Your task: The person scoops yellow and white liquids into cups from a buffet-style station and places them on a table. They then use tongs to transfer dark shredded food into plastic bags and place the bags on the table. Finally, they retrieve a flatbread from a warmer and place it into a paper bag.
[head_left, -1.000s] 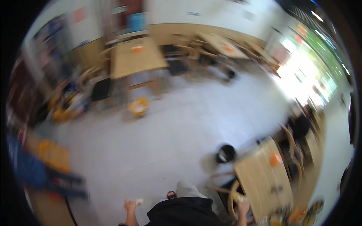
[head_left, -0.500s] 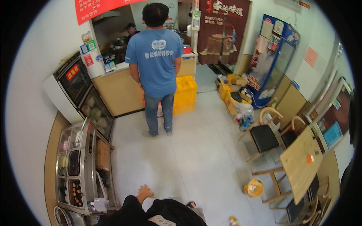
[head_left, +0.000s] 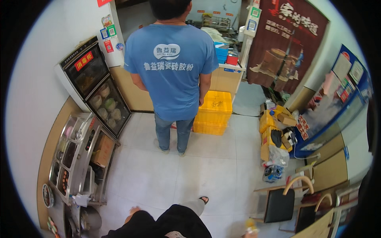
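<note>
At the far left, a steel serving counter (head_left: pixel 75 158) with rows of food trays is set along the wall, and a glass-door cabinet (head_left: pixel 95 91) stacked with bowls stands behind it. A round pot (head_left: pixel 89 218) is seen at the near end of the counter.

Just right of that pot, the left hand (head_left: pixel 133 212) is glimpsed at the bottom edge, low beside the dark clothing. Only a small rounded part of it is shown, so it cannot be told whether the fingers are spread or closed. Nothing is seen in it. The counter lies near it on its left, apart and not touched.

In the middle, a person in a blue shirt (head_left: pixel 172 67) is seen from behind, facing a table (head_left: pixel 228 75) at the back, with yellow crates (head_left: pixel 214 113) stacked just beside that person's legs. The tiled floor (head_left: pixel 206 166) lies between that person and the wearer's own sandalled foot (head_left: pixel 203 199).

Further right, the right hand (head_left: pixel 248 228) is caught at the lower rim as a pale, blurred patch. Its state cannot be told, nor whether anything is held. A chair (head_left: pixel 279 202) with a black seat and curved wooden back stands just beside it on the right, apparently untouched.

Judged from this, no handling has yet been begun: nothing is shown to be grasped, and everything is left to do.
</note>
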